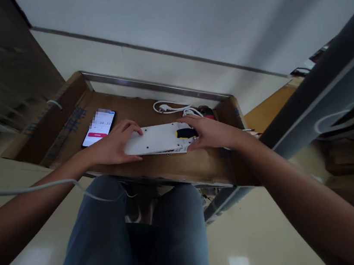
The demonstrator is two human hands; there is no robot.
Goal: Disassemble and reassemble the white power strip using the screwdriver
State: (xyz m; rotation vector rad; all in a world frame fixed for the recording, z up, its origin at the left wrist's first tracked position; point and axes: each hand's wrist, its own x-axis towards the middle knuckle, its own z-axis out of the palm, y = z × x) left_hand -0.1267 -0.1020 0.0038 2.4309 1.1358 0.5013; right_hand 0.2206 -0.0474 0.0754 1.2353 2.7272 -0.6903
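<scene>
A long white power strip [160,137] lies back side up and slightly askew, with small dark screw holes in its cover. At its right near corner the cover stands a little apart and inner parts show. My left hand [119,140] is closed around the left end, thumb along the near edge and fingers on top. My right hand [211,132] grips the right end, fingers at the far edge and thumb at the near one. A screwdriver with a yellow and dark handle [186,133] pokes out between that thumb and forefinger; my palm hides the rest.
A shallow cardboard tray [191,169] surrounds the work. Left of my left hand lies a phone [99,129] showing a timer. Behind the strip sits a coiled white cord with a plug [165,108]. A grey post [327,82] stands at right; a pale cable [25,191] crosses my left forearm.
</scene>
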